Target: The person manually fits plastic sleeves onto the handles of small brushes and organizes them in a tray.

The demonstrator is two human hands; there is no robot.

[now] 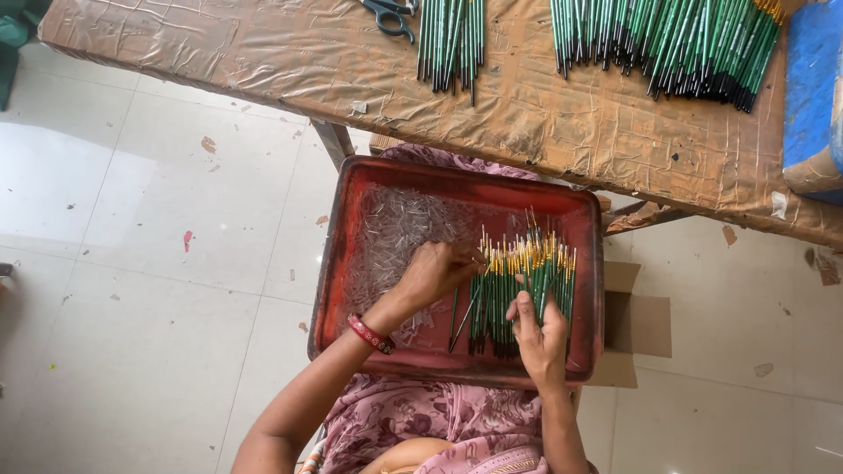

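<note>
White floor tiles (158, 219) surround a red tray (334, 263) resting on the person's lap. Green-handled brushes (518, 290) lie bunched in the tray's right half. The right hand (537, 338) rests on their lower ends, fingers curled around a few handles. The left hand (435, 272), a red bangle (371, 334) on its wrist, pinches fingertips together at the bunch's left edge, beside a heap of clear plastic tubes (395, 233). Beyond the tray, a brown-covered table (263, 53) carries more brushes (667, 44) and scissors (391, 13).

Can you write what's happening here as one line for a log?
left hand: in clear tubes | right hand: on green brushes | holder: red tray | table: more brushes, scissors
</note>
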